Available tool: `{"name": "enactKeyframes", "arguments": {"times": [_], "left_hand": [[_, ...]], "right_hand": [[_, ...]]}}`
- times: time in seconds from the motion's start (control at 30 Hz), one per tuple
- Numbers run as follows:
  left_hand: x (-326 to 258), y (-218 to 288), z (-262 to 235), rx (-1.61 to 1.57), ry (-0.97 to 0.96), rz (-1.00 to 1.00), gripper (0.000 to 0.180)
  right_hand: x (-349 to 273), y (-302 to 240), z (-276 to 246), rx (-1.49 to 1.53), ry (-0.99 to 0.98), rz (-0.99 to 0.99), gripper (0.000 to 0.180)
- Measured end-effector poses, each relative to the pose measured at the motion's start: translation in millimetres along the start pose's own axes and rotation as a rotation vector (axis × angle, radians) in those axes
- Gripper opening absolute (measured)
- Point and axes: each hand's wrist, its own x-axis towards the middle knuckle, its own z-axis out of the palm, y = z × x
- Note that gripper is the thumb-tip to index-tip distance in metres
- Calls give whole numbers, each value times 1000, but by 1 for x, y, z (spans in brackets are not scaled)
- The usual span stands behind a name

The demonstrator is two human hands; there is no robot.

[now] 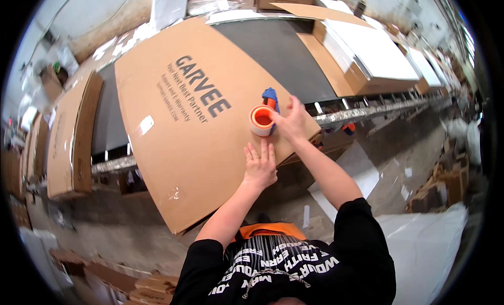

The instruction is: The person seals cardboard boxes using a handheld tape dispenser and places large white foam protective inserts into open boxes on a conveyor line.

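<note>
A large flat brown cardboard box with dark printing lies across a conveyor in front of me. My right hand grips a tape dispenser with a blue handle, an orange core and a roll of pale tape, set on the box near its right edge. Just below the dispenser, my left hand lies flat on the cardboard with the fingers together and holds nothing.
The dark conveyor belt runs to the back right with open boxes holding white panels. Another flat carton lies on the left. White sheets and cardboard scraps litter the floor on the right.
</note>
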Motion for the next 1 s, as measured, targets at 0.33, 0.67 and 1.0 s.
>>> {"name": "enactKeyframes", "arguments": {"times": [0.33,0.67,1.0], "left_hand": [[-2,2,2,4,54,-16,93],[52,25,13,67,27,-94,94],[48,25,19,83,84,-29,90]], "right_hand": [[29,31,26,396,-522,519,39],[84,-22,-97,-716,-763,-150,45],[-14,76,-129,-866,-917,-350,33]]}}
